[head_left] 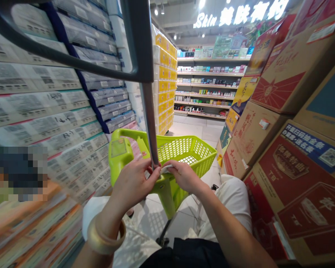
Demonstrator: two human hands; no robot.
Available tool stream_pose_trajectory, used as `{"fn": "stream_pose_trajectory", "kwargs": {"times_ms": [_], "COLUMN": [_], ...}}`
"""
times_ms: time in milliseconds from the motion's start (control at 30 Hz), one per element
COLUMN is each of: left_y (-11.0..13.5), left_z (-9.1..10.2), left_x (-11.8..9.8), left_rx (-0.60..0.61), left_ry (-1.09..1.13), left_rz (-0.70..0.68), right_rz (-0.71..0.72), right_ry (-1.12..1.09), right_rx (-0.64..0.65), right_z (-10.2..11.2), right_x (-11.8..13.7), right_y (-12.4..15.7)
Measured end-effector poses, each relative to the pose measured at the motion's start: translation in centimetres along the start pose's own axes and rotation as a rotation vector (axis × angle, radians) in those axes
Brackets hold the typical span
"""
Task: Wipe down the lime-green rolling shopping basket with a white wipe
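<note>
My left hand (135,180), with a gold bangle (106,236) on its wrist, closes its thumb and fingers round the foot of a metal pole (149,123). My right hand (185,176) pinches a thin white cloth (166,168) beside the pole; its far end is hidden near my left fingers. The pole rises from the near rim of a lime-green shopping cart (164,188) to a dark grey handle (142,48). No goods show in the slotted green basket (205,149).
Stacked packs (36,108) line the left, with yellow-and-white packs (166,89) beyond. Printed cartons (304,178) pile up close on the right. Stocked shelves (209,82) stand at the back. Tiled floor (187,128) runs between. A pixelated patch (16,173) covers something at the left.
</note>
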State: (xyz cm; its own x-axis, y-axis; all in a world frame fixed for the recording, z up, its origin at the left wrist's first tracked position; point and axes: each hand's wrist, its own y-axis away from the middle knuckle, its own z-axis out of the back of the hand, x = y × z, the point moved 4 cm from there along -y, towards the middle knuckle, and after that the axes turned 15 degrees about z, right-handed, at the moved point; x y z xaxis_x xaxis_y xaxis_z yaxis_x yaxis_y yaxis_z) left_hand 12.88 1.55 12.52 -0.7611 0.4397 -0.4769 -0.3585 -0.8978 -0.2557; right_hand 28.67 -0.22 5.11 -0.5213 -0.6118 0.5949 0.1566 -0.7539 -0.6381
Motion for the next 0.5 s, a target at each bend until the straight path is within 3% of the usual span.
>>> {"fn": "stream_pose_trajectory", "kwargs": {"times_ms": [100, 300, 500], "left_y": [0.0, 0.2, 0.2], "left_z": [0.0, 0.1, 0.1], "left_x": [0.1, -0.1, 0.0], "left_rx": [-0.011, 0.005, -0.025], "left_ry": [-0.011, -0.018, -0.027], "left_rz": [-0.01, -0.012, -0.009], "right_rz": [0.058, -0.095, 0.096], "right_ry": [-0.07, -0.034, -0.145], "right_rx": [0.037, 0.083, -0.008], "right_z": [-0.2, 0.3, 0.5], "right_x": [0.1, -1.7, 0.0], "right_y": [-0.8, -0.6, -0.4]}}
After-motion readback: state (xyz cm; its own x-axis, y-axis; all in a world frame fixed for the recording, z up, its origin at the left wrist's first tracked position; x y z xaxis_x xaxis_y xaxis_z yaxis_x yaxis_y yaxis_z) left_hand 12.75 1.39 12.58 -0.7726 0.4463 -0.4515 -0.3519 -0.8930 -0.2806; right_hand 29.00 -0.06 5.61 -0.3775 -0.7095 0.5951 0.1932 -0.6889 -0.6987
